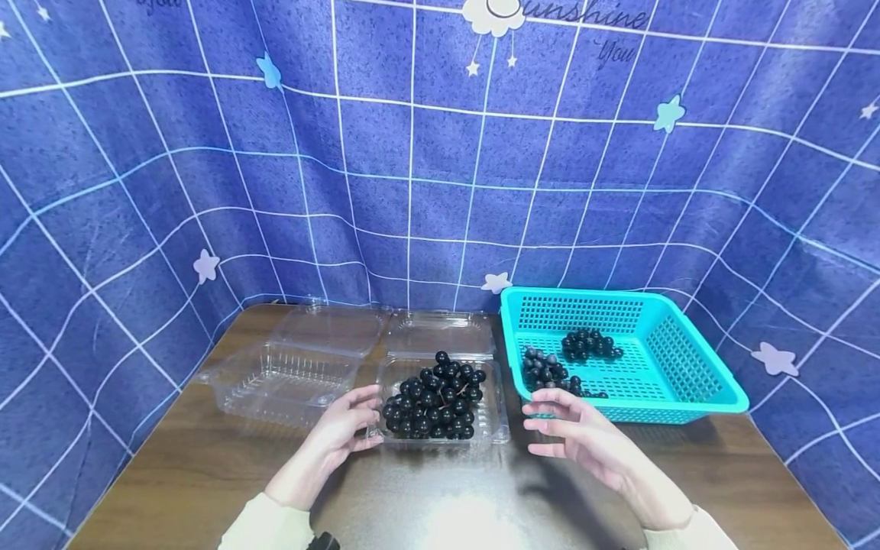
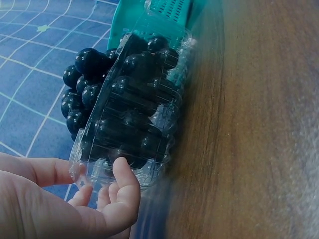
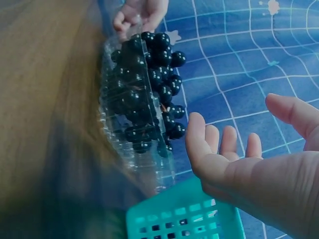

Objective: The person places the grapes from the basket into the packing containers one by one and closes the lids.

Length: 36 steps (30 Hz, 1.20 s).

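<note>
- Head: left hand at near-left corner of box w/ grapes; fingers loosely bent, tips on the box's left edge, no wrap round it. Right hand just right of box, not touching, fingers straight and spread, holds nothing. Basket right behind right hand, loose grapes inside. Empty box, lid up, beyond left hand. All on table.
- Left wrist: left hand fingertips against the box end wall, thumb at its rim; light touch, not a full grip. Grapes piled above rim. Basket at box's far end.
- Right wrist: right hand wide open, palm toward box, clear gap, nothing held. Grapes heaped. Left hand at box's far end. Basket corner under right palm.
</note>
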Available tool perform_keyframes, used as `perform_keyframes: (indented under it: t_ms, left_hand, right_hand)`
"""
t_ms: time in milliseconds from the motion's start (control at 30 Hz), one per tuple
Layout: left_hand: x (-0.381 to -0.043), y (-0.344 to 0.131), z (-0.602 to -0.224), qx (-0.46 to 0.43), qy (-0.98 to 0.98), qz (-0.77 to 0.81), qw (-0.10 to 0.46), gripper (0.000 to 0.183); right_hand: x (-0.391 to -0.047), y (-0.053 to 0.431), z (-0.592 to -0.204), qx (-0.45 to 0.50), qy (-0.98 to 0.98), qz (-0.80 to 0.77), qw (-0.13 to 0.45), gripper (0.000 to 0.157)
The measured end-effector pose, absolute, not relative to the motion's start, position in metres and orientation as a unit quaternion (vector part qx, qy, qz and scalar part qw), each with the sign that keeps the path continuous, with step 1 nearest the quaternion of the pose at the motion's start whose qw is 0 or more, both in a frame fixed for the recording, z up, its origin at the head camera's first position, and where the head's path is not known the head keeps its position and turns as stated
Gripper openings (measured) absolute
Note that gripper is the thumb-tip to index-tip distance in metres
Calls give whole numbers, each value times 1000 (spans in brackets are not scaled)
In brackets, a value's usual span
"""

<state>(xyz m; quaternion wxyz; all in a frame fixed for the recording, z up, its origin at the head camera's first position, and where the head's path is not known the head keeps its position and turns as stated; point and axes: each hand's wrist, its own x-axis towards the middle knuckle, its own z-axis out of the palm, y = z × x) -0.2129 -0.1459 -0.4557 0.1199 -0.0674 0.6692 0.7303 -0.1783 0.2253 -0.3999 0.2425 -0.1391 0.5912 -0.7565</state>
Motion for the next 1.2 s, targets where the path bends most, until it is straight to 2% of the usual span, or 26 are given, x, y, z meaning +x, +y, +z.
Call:
perform_keyframes:
  t_ms: [367, 767, 1067, 1200]
  left_hand:
    - [-213, -147, -455, -63, 665, 733, 124, 61]
    - [-215, -146, -457, -66, 663, 736, 122, 60]
    - [-215, -146, -457, -63, 662, 737, 122, 60]
    - [-215, -146, -457, -62, 666, 734, 120, 60]
  right_hand:
    - [-178, 223, -421, -107, 565, -763, 294, 34]
    - [-187, 214, -445, -74, 520, -790, 318, 59]
    - [-193, 203, -454, -45, 508, -800, 316, 65]
    - [-197, 198, -457, -39, 497, -809, 311, 63]
